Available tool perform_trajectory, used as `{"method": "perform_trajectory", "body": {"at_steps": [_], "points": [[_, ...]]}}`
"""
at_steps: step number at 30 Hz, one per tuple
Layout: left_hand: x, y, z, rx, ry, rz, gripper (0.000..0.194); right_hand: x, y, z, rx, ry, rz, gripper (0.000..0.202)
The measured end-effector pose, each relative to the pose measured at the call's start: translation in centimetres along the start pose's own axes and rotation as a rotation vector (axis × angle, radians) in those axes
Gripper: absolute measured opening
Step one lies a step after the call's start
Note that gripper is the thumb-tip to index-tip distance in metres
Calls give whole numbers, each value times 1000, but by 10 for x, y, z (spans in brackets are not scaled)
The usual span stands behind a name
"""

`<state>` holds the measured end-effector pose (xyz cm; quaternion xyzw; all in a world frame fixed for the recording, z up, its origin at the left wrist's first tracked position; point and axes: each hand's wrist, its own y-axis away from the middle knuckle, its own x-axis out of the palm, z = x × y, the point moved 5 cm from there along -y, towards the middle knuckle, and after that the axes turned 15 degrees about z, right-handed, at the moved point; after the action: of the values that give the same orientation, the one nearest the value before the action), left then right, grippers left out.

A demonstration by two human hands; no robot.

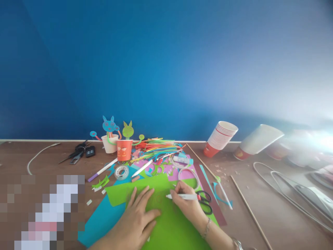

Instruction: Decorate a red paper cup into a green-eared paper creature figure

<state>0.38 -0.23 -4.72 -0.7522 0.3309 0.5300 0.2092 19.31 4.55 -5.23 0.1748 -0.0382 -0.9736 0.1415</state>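
My left hand lies flat with its fingers spread on a bright green paper sheet. A white marker with a red end is in my closed right hand, its tip pointing left just above the sheet. Faint reddish marks show on the green paper near the tip. Black-handled scissors lie beside my right hand, their blades hidden. Under the green paper is a blue sheet.
Two decorated cups, one white and one red, stand behind the papers. Coloured strips, a tape roll and paper scraps lie nearby. Stacked cups, a wooden stick and cables are right; keys left.
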Motion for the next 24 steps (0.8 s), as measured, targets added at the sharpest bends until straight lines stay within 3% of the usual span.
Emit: {"method": "perform_trajectory", "body": {"at_steps": [12,24], "points": [[-2,-2,-2,-16,-36,65,40,4,-3,-9,52,144,71,23],[0,-1,-1,-19,-69,42,39,3,-3,-3,38,191,59,24]]}}
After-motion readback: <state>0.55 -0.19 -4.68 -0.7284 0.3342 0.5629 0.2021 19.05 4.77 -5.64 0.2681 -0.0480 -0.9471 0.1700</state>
